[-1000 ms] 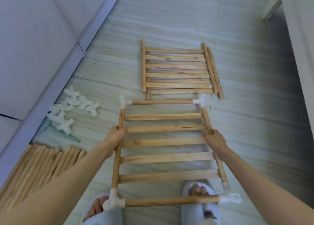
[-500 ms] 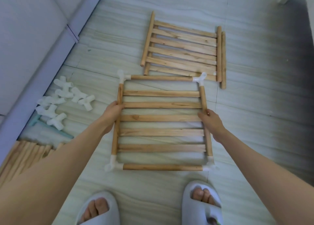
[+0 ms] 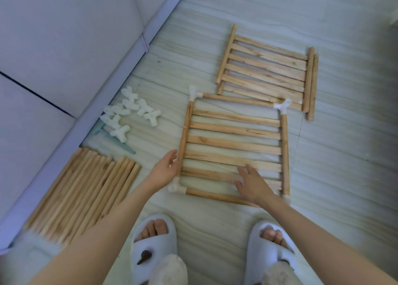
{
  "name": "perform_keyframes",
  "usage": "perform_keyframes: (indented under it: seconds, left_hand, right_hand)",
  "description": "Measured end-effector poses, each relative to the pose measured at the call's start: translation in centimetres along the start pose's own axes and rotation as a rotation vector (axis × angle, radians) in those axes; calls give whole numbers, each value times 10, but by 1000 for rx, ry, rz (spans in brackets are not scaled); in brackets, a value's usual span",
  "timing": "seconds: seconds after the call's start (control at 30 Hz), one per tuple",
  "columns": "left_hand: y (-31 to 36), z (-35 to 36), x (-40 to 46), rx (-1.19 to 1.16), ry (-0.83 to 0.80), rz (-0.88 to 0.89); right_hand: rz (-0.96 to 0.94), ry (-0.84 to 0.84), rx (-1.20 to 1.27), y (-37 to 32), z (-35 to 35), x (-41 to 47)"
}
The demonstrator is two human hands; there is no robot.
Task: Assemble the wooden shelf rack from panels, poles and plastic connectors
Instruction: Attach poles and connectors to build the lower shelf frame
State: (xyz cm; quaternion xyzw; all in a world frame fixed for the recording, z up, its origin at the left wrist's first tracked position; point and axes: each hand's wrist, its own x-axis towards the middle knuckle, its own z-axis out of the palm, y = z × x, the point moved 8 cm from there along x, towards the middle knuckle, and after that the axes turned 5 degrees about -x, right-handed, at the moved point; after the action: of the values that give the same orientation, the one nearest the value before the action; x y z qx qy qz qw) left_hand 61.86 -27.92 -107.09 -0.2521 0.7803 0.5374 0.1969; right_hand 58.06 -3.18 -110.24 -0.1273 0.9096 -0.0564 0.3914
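A framed slatted wooden panel (image 3: 234, 142) lies flat on the floor, with white plastic connectors at its corners and poles along its edges. My left hand (image 3: 165, 169) is beside its left pole, fingers relaxed and spread, just touching or barely off the pole. My right hand (image 3: 251, 182) hovers blurred over the panel's near slats, fingers spread, holding nothing. A second bare slatted panel (image 3: 267, 69) lies beyond it. White plastic connectors (image 3: 129, 114) are heaped to the left. A row of wooden poles (image 3: 86, 190) lies at the near left.
A grey sofa base (image 3: 64, 134) runs along the left. A teal tool (image 3: 117, 141) lies under the connectors. My feet in pale slippers (image 3: 154, 241) stand just near of the panel. Striped tile floor (image 3: 344, 155) stretches to the right.
The framed panel was lowered from my grip onto the floor. Both hands have let go of its side poles; the right hand moved inward over the slats. The view shifted right.
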Motion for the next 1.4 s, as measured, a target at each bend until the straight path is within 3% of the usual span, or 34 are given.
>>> perform_keyframes:
  seconds: [0.17, 0.27, 0.37, 0.6, 0.8, 1.13, 1.4]
  left_hand:
    - [-50, -66, -43, 85, 213, 36]
    - [-92, -120, -55, 142, 308, -63]
    - [-131, -174, -58, 402, 360, -220]
    - [-172, -235, -34, 631, 423, -356]
    - [-178, -236, -27, 773, 502, -333]
    - [-184, -231, -28, 757, 489, -282]
    - [-179, -235, -16, 664, 444, -341]
  right_hand:
    - [-203, -80, -111, -92, 0, -1]
    - [-333, -139, -208, -142, 0, 1]
    - [-452, -190, -356, -183, -4, 5]
    - [-431, -195, -494, -254, 6, 38]
    - [-257, -285, -332, -253, 46, 49]
    - [-240, -351, -337, -247, 53, 40]
    - [-253, -327, -392, -248, 57, 38]
